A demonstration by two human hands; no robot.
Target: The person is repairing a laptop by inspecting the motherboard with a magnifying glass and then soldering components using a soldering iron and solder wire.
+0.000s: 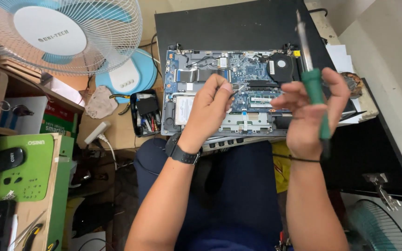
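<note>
Your right hand [310,118] clamps soldering iron [313,88] by green grip; left hand [212,104] pinches tweezers [237,91] over fragile laptop board [238,79]; keep off hot shaft.

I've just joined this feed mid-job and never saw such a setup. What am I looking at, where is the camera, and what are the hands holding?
There is one picture, from a camera worn on the person's head, looking down at their own two bare hands. An opened laptop, its back cover off and circuit board showing, rests across their lap. The left hand, with a black wristwatch, pinches a thin metal tool over the board. The right hand holds a green-handled soldering iron upright, tip up. A white and blue fan and a small black parts tray sit to the left.
</note>
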